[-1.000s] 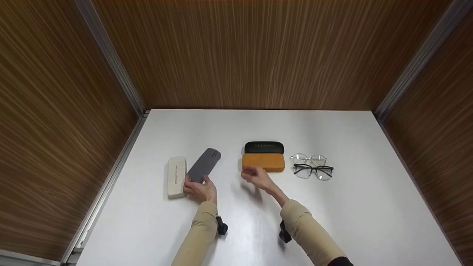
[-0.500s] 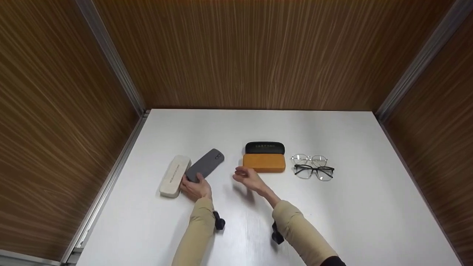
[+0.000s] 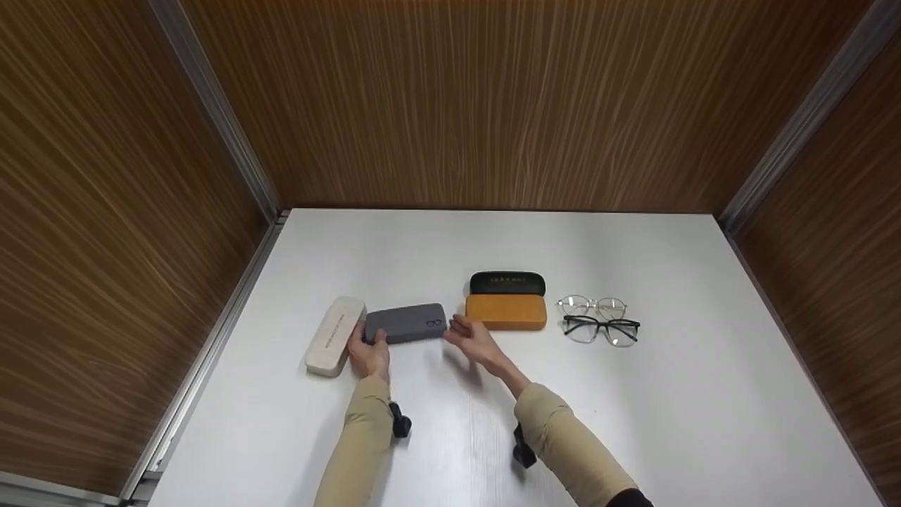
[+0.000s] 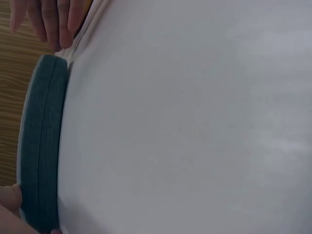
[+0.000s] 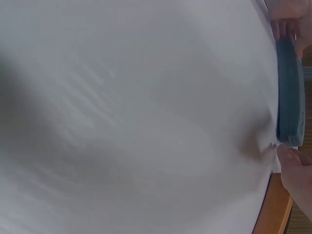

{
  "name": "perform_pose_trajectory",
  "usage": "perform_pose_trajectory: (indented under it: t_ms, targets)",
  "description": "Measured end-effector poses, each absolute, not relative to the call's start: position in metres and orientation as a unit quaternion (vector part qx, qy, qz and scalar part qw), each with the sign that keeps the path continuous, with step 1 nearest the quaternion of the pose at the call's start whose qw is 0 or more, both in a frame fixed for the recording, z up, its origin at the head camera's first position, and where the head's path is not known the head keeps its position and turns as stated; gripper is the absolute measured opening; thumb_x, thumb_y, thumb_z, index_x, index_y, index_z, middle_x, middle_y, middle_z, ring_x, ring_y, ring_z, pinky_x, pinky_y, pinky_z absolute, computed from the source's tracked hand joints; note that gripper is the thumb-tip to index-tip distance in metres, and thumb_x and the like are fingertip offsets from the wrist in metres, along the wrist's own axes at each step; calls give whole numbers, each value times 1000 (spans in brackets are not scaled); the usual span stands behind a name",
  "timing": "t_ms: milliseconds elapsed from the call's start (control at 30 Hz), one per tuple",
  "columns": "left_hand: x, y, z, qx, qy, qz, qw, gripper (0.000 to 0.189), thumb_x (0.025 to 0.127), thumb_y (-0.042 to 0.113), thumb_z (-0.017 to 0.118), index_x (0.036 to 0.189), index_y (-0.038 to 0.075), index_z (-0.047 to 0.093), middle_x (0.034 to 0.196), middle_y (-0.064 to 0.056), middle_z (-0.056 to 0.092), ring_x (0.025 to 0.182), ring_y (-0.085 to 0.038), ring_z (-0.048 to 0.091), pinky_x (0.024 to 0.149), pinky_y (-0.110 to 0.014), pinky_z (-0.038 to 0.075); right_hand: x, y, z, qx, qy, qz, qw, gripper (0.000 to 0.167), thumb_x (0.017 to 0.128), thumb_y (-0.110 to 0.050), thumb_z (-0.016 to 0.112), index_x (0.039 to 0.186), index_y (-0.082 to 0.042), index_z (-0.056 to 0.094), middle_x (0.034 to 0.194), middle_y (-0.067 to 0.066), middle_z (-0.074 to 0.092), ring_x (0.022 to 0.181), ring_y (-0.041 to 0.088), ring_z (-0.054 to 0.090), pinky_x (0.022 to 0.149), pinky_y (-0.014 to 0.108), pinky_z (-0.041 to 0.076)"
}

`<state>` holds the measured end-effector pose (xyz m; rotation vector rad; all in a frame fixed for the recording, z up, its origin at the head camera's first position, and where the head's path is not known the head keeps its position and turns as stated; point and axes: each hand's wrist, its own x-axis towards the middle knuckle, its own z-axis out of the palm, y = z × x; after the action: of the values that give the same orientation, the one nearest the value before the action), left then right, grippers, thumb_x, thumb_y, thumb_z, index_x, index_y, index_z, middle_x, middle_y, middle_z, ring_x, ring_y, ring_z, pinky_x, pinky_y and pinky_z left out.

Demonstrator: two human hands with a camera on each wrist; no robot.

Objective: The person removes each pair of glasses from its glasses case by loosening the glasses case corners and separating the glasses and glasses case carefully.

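Note:
My left hand (image 3: 369,354) grips the left end of a grey glasses case (image 3: 408,322), thumb on the near side. The case has a small glasses mark at its right end and looks closed. In the left wrist view its seamed side (image 4: 41,141) looks teal. My right hand (image 3: 480,343) is at the case's right end with fingers loosely bent; whether they touch it I cannot tell. A cream glasses case (image 3: 336,336) with lettering lies slanted just left of my left hand, close to the grey case.
An orange glasses case (image 3: 505,312) lies right of the grey one, with a black case (image 3: 507,283) directly behind it. Further right are thin-framed glasses (image 3: 591,305) and black-framed glasses (image 3: 602,330). Wood-grain panels (image 3: 450,105) wall the white table (image 3: 669,422) at the back and sides.
The grey case has swung from a steep slant to nearly level, its marked end now near my right hand. The cream case has tilted clockwise. My right hand has shifted slightly left.

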<state>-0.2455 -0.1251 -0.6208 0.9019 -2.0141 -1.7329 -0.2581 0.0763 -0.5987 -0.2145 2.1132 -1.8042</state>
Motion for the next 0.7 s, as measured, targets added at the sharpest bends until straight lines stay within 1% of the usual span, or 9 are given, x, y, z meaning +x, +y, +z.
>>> perform_pose_trajectory:
  t_ms: [100,267,333,400,500,600,700]
  targets:
    - [-245,-130,-619,296,-721,-608,150,48,95,2,63,141,-7,52,147,-27,51,142,-39,45,122,-44,35,-258,73,-598,-72,742,-642,179,62,102,-9,55,151,16,27,157,34,32,148,43,33,122,50,33]
    - [-246,-133,-618,255,-730,-617,144,45,92,-3,63,136,-11,54,137,-31,57,133,-41,51,117,-48,39,-259,75,-600,-60,756,-628,174,61,101,-8,56,150,17,29,155,34,35,147,43,36,120,49,37]
    - [-247,-132,-618,241,-741,-611,136,44,91,-3,64,134,-11,56,132,-32,59,129,-42,54,115,-49,41,-259,79,-600,-57,769,-613,172,60,100,-8,57,149,16,32,154,33,38,146,42,39,119,48,39]
    - [-248,-132,-618,223,-759,-601,115,46,90,-2,65,134,-12,56,129,-32,60,126,-42,55,114,-49,42,-258,85,-600,-57,786,-593,165,57,99,-7,59,147,15,37,150,32,45,142,41,45,116,47,43]
    - [-246,-134,-614,189,-785,-584,79,47,88,-1,69,132,-13,57,125,-32,62,121,-43,58,109,-49,46,-256,95,-599,-57,817,-553,151,49,96,-6,62,140,13,50,139,29,58,130,38,59,107,44,52]
    - [-244,-138,-608,166,-802,-572,44,47,86,0,73,129,-13,60,123,-32,64,117,-43,61,105,-48,50,-255,100,-595,-63,839,-524,135,42,92,-5,66,130,12,61,124,28,68,115,36,69,93,40,60]
    - [-242,-141,-602,156,-811,-564,16,47,83,1,78,126,-12,63,120,-30,67,114,-40,64,101,-46,53,-254,104,-591,-75,862,-488,113,33,88,-5,72,117,11,70,109,26,74,98,33,75,82,36,63]
